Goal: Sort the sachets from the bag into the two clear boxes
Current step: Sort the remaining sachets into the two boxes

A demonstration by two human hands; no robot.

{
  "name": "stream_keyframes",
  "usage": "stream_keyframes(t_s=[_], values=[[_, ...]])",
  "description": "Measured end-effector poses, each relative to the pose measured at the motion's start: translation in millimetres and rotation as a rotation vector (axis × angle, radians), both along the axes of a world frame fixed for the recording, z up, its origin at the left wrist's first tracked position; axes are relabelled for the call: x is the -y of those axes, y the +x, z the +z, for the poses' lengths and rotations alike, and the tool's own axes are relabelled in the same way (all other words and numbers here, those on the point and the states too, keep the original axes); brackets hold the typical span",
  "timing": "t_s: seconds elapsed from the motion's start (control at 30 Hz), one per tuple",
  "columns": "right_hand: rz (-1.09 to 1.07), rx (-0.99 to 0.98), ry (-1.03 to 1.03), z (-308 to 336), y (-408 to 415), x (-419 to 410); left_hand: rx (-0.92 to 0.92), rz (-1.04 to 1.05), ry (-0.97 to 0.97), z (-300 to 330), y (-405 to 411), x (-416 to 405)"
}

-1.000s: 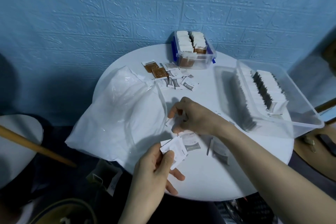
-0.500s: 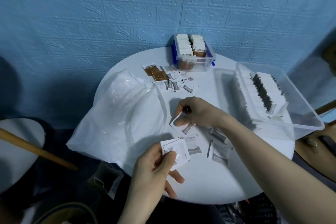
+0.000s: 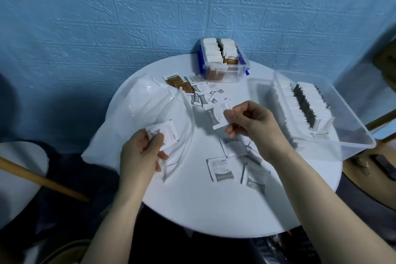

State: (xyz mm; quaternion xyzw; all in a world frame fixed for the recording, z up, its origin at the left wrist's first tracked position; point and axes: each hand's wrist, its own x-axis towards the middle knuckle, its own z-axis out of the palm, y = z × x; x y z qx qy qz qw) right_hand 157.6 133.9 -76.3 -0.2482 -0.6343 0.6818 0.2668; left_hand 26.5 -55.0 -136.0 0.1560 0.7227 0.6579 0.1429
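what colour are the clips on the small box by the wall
Blue; the clips on the small box show best in the head view.

The scene is seen through a single wide-angle view, worn at head height and aimed forward and down onto a round white table (image 3: 214,203). The table is viewed from close by, with both forearms entering from the lower edge. A blue wall (image 3: 107,28) is faced behind it, and straight lines are bent near the edges

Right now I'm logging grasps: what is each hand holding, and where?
Left hand pinches white sachets at their lower left corner; right hand pinches a grey-and-white sachet by its right edge.
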Motion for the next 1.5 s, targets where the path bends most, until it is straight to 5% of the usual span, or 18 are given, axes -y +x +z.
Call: stream_keyframes(t_s=[0.2,0.4,0.47,0.6,0.67,0.87,1.0,1.17,1.27,1.37,1.5], values=[[0.014,-0.021,-0.313,-8,29,46,-0.077,-0.097,0.083,28,26,-4],[0.003,0.016,-0.214,-27,40,87,0.121,-0.336,0.238,28,74,4],[0.030,0.083,-0.009,-31,43,83,0.122,-0.295,0.210,18,77,7],[0.139,0.490,0.784,-31,48,38,0.152,-0.208,0.183,1,74,8],[0.339,0.666,0.871,-24,42,24,0.162,-0.201,0.159,-1,73,5],[0.488,0.803,0.839,-11,20,21,0.180,-0.250,0.135,1,69,4],[0.268,0.564,0.798,-15,29,21,0.216,-0.280,0.153,3,69,7],[0.053,0.112,0.061,-13,52,63,0.173,-0.324,0.168,6,77,6],[-0.058,0.052,-0.098,-24,56,85,0.217,-0.389,0.206,5,82,3],[-0.136,0.062,-0.083,-34,56,94,0.186,-0.427,0.189,2,83,0],[-0.178,0.284,0.322,-40,73,82,0.199,-0.408,0.206,2,83,-2]])
